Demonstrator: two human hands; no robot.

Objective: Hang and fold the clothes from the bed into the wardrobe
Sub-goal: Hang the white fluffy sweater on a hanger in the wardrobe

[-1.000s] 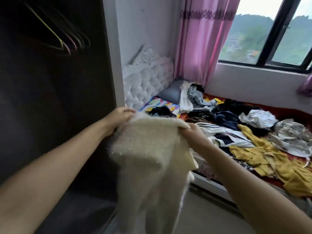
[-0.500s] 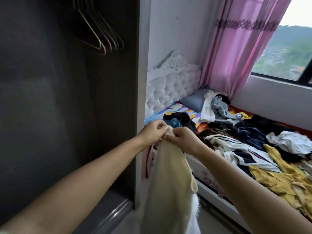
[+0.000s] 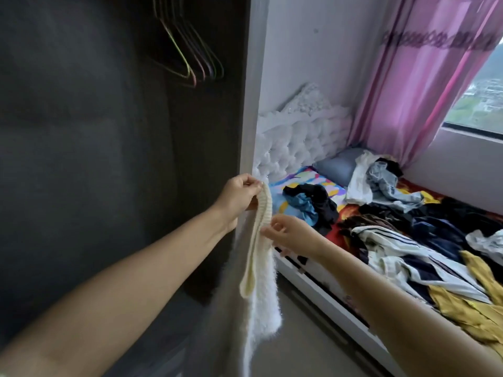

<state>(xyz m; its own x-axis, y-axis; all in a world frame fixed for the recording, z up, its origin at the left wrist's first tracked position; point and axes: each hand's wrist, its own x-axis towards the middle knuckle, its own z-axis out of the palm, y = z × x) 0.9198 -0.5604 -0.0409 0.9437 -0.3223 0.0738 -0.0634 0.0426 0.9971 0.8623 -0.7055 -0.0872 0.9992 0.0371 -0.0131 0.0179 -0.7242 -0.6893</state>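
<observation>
A cream fuzzy knit garment hangs folded lengthwise in front of the wardrobe's edge. My left hand pinches its ribbed top edge. My right hand pinches the fabric a little lower, on its right side. The dark open wardrobe fills the left, with several empty wire hangers on its rail. On the bed at right lies a pile of clothes: a black and blue piece, a striped white and navy top, a yellow garment.
A white tufted headboard stands against the wall beside the wardrobe's side panel. A pink curtain hangs by the window. A grey pillow lies at the bed's head. Grey floor runs between wardrobe and bed.
The garment, spread wide between both hands a second ago, is now folded narrow. My hands came together, then my right hand slid lower. The view turned left toward the wardrobe.
</observation>
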